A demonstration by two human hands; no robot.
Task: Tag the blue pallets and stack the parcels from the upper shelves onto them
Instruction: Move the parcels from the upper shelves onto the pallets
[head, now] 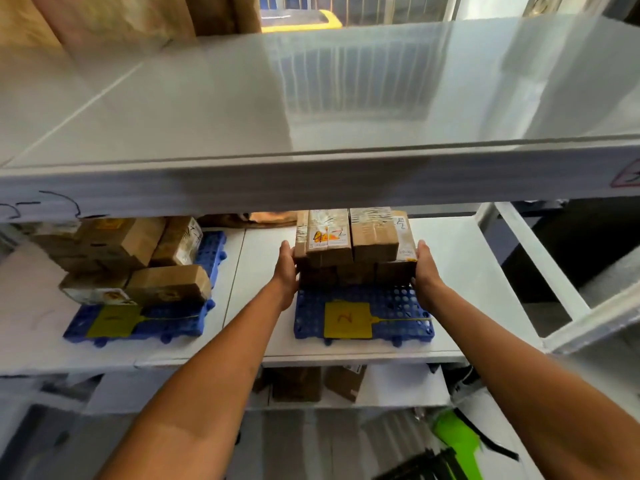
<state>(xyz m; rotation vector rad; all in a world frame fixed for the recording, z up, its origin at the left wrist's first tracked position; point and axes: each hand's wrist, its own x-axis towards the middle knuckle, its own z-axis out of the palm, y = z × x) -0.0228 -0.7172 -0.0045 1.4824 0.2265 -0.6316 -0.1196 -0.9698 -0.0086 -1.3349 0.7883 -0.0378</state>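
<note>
Left hand (286,269) and right hand (426,268) press straight-fingered against the 2 sides of the parcel stack (353,249) on the blue pallet (398,304).

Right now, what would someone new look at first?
Two hands first: the left hand and right hand press the sides of a stack of brown parcels on the blue pallet in the middle. A yellow tag lies on that pallet's front. Farther left, a second blue pallet carries a messier pile.

White metal shelving fills the view; its glossy top shelf (311,98) mirrors a barred window; a yellow-rimmed bin (301,20) sits behind; soft daylight.
</note>
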